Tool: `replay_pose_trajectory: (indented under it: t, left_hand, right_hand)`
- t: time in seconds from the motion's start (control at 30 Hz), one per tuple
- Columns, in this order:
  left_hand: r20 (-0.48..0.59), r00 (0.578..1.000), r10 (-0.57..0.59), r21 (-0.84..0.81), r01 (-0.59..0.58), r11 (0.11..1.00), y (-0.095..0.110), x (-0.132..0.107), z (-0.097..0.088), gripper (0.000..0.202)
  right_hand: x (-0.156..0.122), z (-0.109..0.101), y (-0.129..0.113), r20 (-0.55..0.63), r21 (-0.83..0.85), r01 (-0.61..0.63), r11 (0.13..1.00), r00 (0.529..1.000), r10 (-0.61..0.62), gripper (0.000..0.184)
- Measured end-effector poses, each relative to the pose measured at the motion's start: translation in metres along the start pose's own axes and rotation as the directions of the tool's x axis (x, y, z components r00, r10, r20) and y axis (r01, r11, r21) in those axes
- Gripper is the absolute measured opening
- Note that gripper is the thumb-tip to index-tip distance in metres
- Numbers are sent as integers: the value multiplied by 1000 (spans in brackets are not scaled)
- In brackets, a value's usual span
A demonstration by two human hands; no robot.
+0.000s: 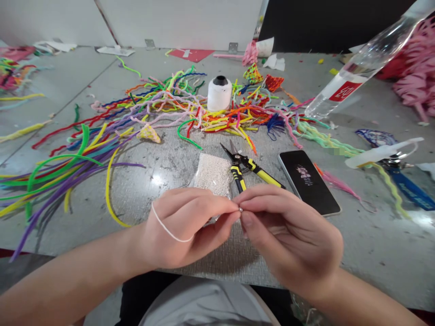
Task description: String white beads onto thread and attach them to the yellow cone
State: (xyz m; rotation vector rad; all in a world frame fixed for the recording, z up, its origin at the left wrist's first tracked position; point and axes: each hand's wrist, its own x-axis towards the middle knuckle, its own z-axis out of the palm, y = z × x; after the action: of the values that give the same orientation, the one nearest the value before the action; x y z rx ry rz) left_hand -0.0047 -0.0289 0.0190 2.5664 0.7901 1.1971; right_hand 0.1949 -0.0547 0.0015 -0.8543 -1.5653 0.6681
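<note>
Above the table edge, my left hand [185,217] and my right hand [295,231] meet fingertip to fingertip. Both are closed in a pinch. A tiny pale bead [240,209] shows between the tips, in the right thumb and forefinger. White string [166,228] loops over the back of my left hand and passes into its closed fingers; the pinched end is hidden. Just beyond lies a clear bag of small white beads [212,172], partly covered by the left hand. Yellow-and-black pliers [249,165] lie beside the bag with their jaws apart.
A dark-screened phone [309,181] lies right of the pliers. Behind are a white thread spool [219,95] and many tangled coloured fuzzy stems [149,106]. A water bottle [360,68] tilts at the right, near a white nozzle-like piece [380,154] and a blue strap [413,188].
</note>
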Motion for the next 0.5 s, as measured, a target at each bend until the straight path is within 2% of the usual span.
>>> replay_pose_trajectory:
  t: [0.5]
  left_hand:
    - [24,1000,8,13,-8,1000,0,0,-2,11]
  right_hand:
    - [6,-2,-2,39,-97,109,989,994,-106,29]
